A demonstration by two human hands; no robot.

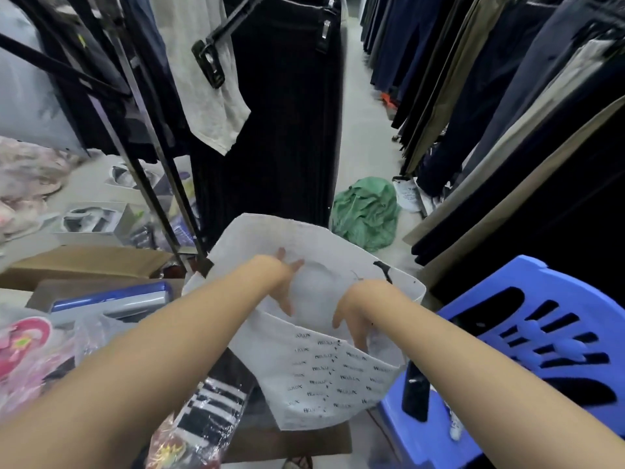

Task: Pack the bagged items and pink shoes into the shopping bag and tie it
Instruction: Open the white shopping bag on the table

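A white shopping bag (324, 377) with small black print stands open in front of me. Inside its mouth lies a pale item in clear plastic (316, 292). My left hand (285, 282) grips that bagged item from the left, thumb and fingers spread around it. On the item's right side is my right hand (355, 316), its fingers dipping behind the bag's near wall. Pink shoes (23, 343) in clear wrap lie at the far left. A black-and-white striped bagged item (209, 411) lies under my left forearm.
A blue plastic stool (548, 350) stands at the right. Cardboard boxes (88, 262) and a blue foil roll (115, 299) sit at the left. Racks of hanging clothes line both sides of a narrow aisle. A green cloth (367, 214) lies on the floor behind the bag.
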